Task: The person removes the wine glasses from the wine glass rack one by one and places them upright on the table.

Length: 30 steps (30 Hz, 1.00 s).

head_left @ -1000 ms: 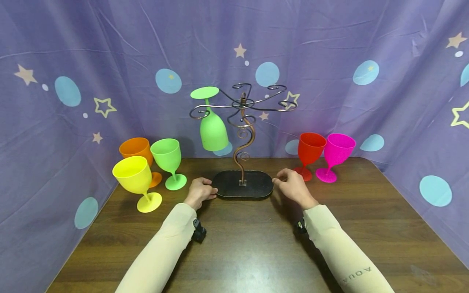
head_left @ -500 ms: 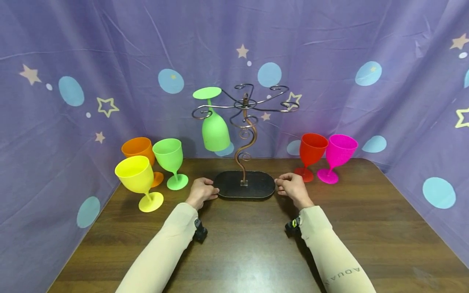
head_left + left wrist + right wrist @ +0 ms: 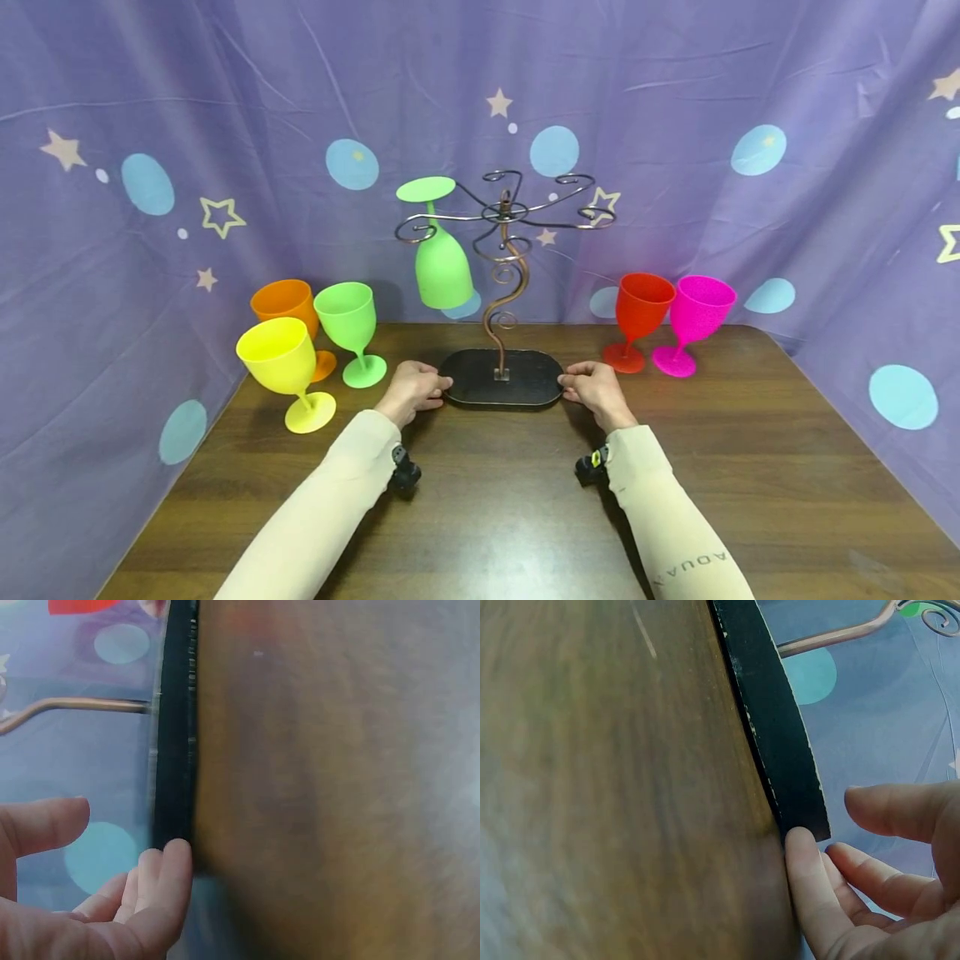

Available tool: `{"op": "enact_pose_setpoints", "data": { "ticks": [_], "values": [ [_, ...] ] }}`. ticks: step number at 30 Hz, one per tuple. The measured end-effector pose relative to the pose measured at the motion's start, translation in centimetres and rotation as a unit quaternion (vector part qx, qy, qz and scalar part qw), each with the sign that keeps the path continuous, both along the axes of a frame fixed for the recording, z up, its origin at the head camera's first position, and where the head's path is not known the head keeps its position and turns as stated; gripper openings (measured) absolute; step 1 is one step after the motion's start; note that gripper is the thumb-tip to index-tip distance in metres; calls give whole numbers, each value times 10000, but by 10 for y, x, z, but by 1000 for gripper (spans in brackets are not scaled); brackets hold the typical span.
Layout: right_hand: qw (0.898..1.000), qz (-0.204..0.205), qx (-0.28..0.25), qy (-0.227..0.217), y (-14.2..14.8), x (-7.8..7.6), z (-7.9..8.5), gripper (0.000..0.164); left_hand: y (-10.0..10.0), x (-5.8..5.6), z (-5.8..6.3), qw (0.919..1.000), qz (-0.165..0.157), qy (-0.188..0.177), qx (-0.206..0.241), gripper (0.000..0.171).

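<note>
A wire glass rack with a twisted copper-coloured stem stands on a black oval base. My left hand is at the base's left end; in the left wrist view its fingertips touch the end and the thumb is held apart above. At the right end is my right hand, with fingertips against the base's edge and the thumb likewise raised clear. A light green goblet hangs upside down by its foot from the rack's left hook.
Upright on the table at left are an orange goblet, a yellow goblet and a light green goblet. A red goblet and a pink goblet stand at right. A purple curtain closes off the back.
My right hand has come down and closer in to the base's right end, its wrist shifting left. The left hand stays at the left end. The whole head view has shifted slightly.
</note>
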State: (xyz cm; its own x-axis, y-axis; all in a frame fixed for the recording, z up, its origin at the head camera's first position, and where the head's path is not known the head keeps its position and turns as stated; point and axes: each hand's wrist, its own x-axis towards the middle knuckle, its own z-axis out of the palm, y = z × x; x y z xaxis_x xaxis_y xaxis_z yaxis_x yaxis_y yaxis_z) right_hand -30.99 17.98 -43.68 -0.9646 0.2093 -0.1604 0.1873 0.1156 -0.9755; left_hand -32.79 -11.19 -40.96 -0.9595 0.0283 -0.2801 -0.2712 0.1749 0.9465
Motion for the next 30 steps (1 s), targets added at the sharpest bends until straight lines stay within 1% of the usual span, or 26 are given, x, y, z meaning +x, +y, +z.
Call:
{"op": "enact_pose_setpoints", "data": {
  "ticks": [3, 5, 9, 12, 14, 17, 20, 22, 24, 27, 28, 30],
  "values": [
    [9992, 108, 360, -94, -1, 1, 2, 37, -3, 1, 14, 9996, -151, 134, -175, 47],
    [9978, 165, 633, -143, -3, 2, 3, 39, -5, 1, 27, 9990, -204, 272, -288, 46],
    [9946, 241, 996, -132, -6, 3, 5, 39, -12, -1, 58, 9967, -193, 615, -500, 42],
    [9939, 266, 1068, -84, -7, 4, 5, 39, -17, -5, 84, 9944, -93, 909, -532, 38],
    [9935, 295, 1099, -58, -6, 4, 5, 39, -21, -8, 100, 9927, 35, 1147, -362, 36],
    [9929, 294, 1155, -57, -6, 4, 5, 39, -25, -15, 124, 9893, 367, 1409, 79, 35],
    [9923, 280, 1203, -70, -5, 4, 5, 38, -25, -22, 147, 9845, 653, 1503, 629, 36],
    [9923, 273, 1203, -73, -5, 4, 6, 38, -24, -26, 161, 9813, 774, 1534, 874, 39],
    [9926, 294, 1178, -60, -5, 4, 5, 37, -23, -30, 173, 9791, 830, 1572, 985, 40],
    [9935, 274, 1106, -71, -6, 4, 5, 35, -20, -35, 190, 9764, 820, 1570, 1233, 41],
    [9937, 264, 1089, -69, -6, 4, 5, 34, -19, -36, 196, 9754, 798, 1521, 1379, 39],
    [9941, 242, 1058, -71, -6, 4, 4, 33, -17, -38, 206, 9714, 744, 1311, 1833, 36]
  ]
}}
